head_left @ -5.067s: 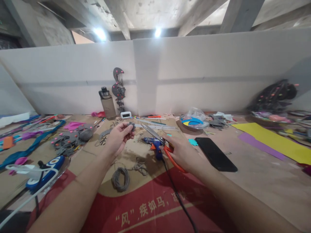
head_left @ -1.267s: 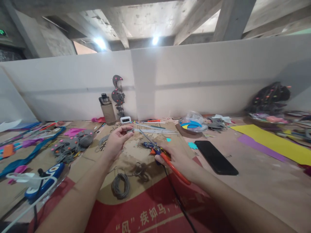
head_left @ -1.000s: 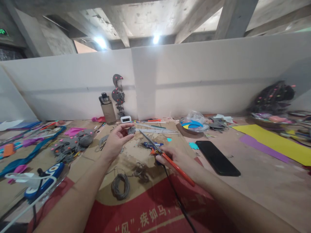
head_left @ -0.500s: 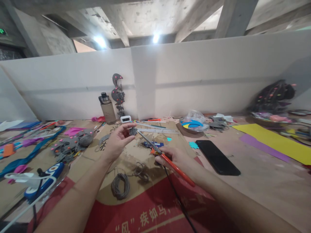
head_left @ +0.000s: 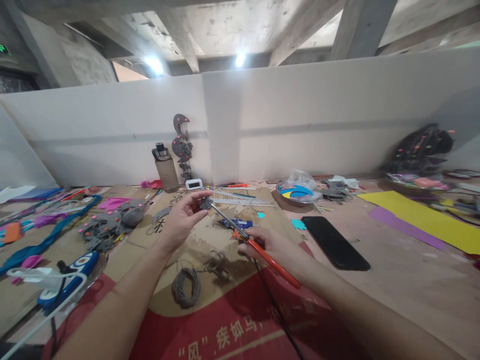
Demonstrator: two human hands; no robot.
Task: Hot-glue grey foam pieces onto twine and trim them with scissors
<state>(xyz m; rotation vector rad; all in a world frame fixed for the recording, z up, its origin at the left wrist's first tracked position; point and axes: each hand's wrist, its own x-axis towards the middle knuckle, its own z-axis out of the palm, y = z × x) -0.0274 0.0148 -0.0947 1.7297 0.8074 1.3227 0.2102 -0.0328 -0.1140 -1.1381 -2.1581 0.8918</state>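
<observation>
My left hand (head_left: 182,220) is raised over the cardboard and pinches a small grey piece (head_left: 205,203) between thumb and fingertips. My right hand (head_left: 275,248) grips red-handled scissors (head_left: 250,242), whose metal blades point up and left, with the tips right at the grey piece. Under the scissors lies a blue glue gun (head_left: 237,223) with a black cord running toward me. A coil of grey cord (head_left: 186,286) and a looser tangle (head_left: 218,263) lie on the cardboard below my hands.
A black phone (head_left: 335,243) lies right of my right hand. Along the white wall stand a bottle (head_left: 165,168), a grey hanging ornament (head_left: 182,149) and a small clock (head_left: 194,184). Metal rulers (head_left: 243,198), a bowl of foam scraps (head_left: 298,190), yellow foam sheet (head_left: 423,218) and grey craft pieces (head_left: 108,223) crowd the table.
The scissors' blades have crept up and left until their tips meet the grey piece. My left hand keeps holding that piece in about the same spot.
</observation>
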